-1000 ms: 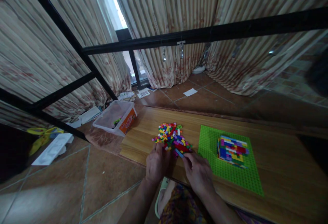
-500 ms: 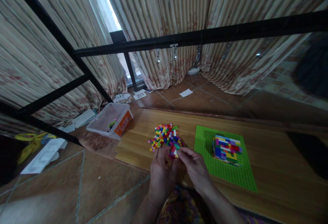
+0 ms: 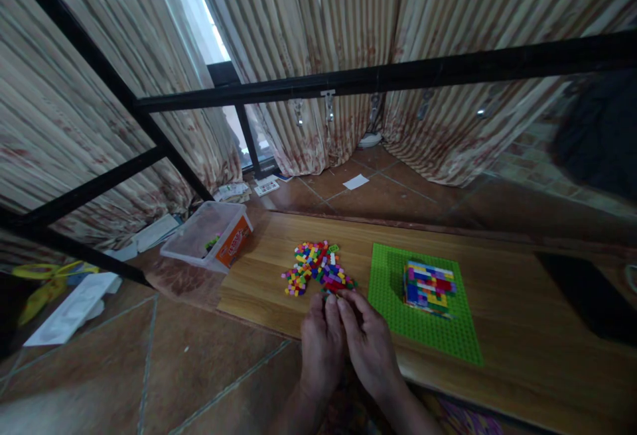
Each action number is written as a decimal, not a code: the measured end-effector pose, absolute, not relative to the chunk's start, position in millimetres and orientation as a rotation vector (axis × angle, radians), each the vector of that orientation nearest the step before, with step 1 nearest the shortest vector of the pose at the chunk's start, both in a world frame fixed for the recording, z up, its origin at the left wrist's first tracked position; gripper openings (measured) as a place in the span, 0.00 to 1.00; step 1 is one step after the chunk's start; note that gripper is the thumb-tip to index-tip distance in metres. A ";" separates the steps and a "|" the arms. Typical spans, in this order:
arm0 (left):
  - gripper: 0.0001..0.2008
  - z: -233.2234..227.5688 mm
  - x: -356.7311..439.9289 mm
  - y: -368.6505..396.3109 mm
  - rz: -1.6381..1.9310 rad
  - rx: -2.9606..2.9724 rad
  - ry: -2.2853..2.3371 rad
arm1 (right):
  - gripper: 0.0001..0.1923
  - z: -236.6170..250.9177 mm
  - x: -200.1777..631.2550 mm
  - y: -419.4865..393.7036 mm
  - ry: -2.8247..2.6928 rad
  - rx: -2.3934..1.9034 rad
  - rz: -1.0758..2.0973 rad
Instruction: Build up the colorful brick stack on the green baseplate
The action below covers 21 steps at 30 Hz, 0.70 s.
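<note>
My left hand (image 3: 321, 345) and my right hand (image 3: 372, 347) are pressed side by side at the near edge of a wooden board (image 3: 522, 335). Their fingertips are pinched together over small bricks that are mostly hidden by the fingers. Just beyond the fingertips lies a loose pile of small coloured bricks (image 3: 318, 268). To the right of the hands lies a green baseplate (image 3: 388, 299), and a multicoloured block of stacked bricks (image 3: 428, 287) stands on it.
A clear plastic box with an orange label (image 3: 206, 239) sits on the tiled floor left of the board. Black metal frame bars (image 3: 398, 75) cross in front of striped curtains. Papers (image 3: 64, 309) lie on the floor at the left. A dark flat object (image 3: 582, 296) rests at the board's right end.
Both hands drew back from the brick pile toward me and came together, fingertips meeting over small bricks. The view has shifted slightly to the right.
</note>
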<state>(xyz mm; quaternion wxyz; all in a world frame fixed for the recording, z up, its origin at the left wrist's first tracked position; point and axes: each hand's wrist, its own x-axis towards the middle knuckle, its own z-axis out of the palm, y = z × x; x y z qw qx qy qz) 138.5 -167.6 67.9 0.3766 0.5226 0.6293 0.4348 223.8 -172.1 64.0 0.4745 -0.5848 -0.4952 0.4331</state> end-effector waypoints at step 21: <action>0.23 62.6 143.5 -150.5 1.236 0.463 1.190 | 0.18 53.9 211.4 -149.6 -0.695 -1.173 1.253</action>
